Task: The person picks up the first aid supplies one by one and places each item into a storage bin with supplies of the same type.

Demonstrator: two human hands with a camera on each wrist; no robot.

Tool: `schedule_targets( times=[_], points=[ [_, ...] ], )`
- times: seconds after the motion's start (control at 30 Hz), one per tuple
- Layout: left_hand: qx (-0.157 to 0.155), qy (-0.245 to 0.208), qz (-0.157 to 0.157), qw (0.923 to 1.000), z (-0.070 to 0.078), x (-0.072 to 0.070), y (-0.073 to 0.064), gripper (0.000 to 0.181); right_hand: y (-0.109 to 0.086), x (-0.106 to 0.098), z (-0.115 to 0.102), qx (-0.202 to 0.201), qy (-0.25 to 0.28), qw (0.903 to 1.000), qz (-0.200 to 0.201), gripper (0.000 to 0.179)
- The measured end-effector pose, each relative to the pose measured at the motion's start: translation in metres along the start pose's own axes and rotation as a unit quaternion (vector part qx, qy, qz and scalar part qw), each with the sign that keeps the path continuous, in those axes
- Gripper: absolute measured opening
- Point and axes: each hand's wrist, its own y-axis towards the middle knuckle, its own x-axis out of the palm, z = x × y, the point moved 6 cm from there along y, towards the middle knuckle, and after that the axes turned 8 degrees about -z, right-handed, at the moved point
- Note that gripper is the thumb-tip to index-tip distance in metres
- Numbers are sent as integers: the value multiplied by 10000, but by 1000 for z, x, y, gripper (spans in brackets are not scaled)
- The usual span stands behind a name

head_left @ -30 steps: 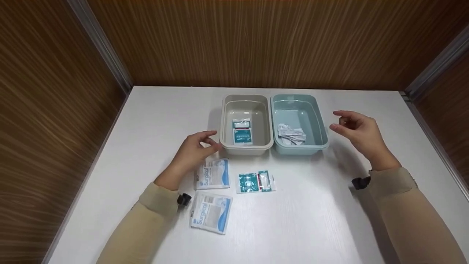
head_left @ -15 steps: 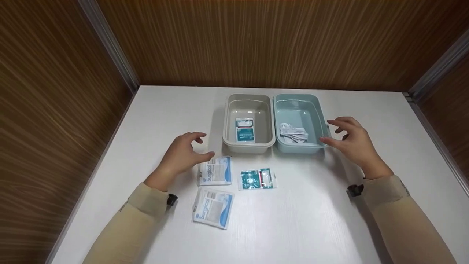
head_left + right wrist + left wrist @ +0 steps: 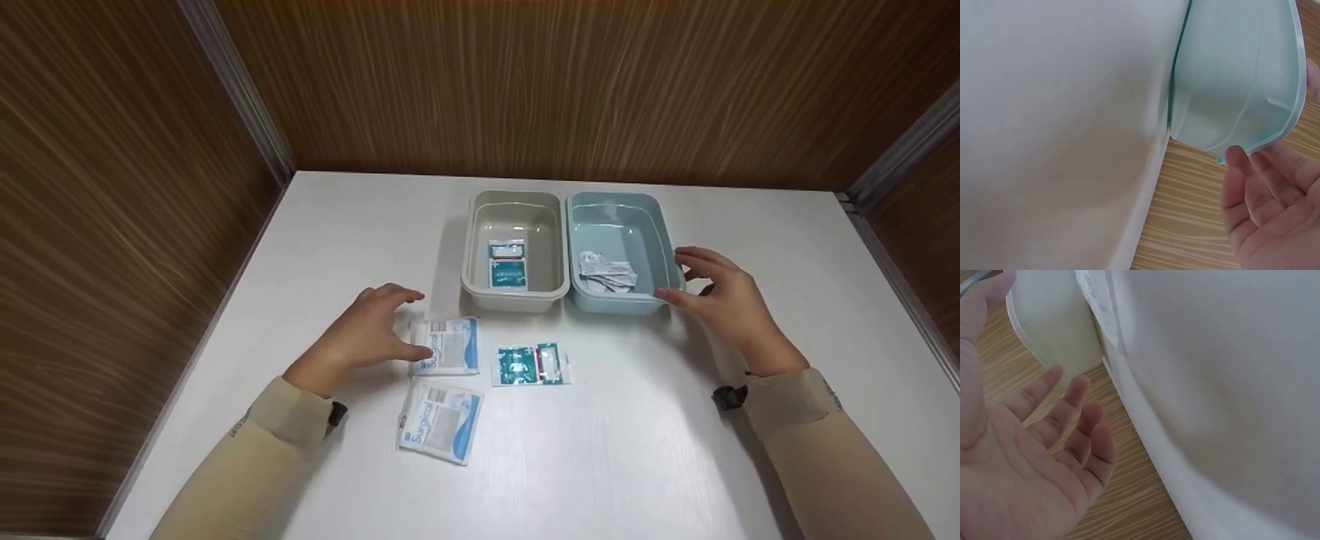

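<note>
My left hand (image 3: 367, 330), thumb and fingers spread, hovers beside the upper packet (image 3: 454, 346), a white and blue "Surgical" sachet lying flat; the thumb tip overlaps its left part. In the left wrist view the same hand (image 3: 1044, 444) shows a bare palm with loosely bent fingers. A second "Surgical" packet (image 3: 442, 421) lies just below. My right hand (image 3: 724, 304) is at the blue bin (image 3: 626, 301), thumb tip on the near right corner and fingertips along the right side. The right wrist view has its fingers (image 3: 1275, 191) loosely bent at the rim.
Left of the blue bin stands a beige bin (image 3: 517, 301) holding a teal and white sachet (image 3: 508, 271). Several small white packets (image 3: 607, 271) lie in the blue bin. Another teal sachet (image 3: 532, 365) is on the white table (image 3: 585, 465). Wood-grain panels (image 3: 555, 90) enclose the table.
My left hand has moved off the beige bin's near left corner, down beside the upper packet, its fingers spreading. My right hand has come left and down onto the blue bin's rim.
</note>
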Motion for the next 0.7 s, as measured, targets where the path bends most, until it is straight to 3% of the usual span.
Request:
schedule_targets(
  times=[0.37, 0.7],
  points=[
    [384, 418, -341, 9978, -2, 15, 4, 96, 0, 0, 0, 94, 1, 9999, -110, 83],
    [358, 562, -591, 9960, -1, 19, 4, 89, -1, 1, 1, 202, -7, 9997, -141, 83]
  ],
)
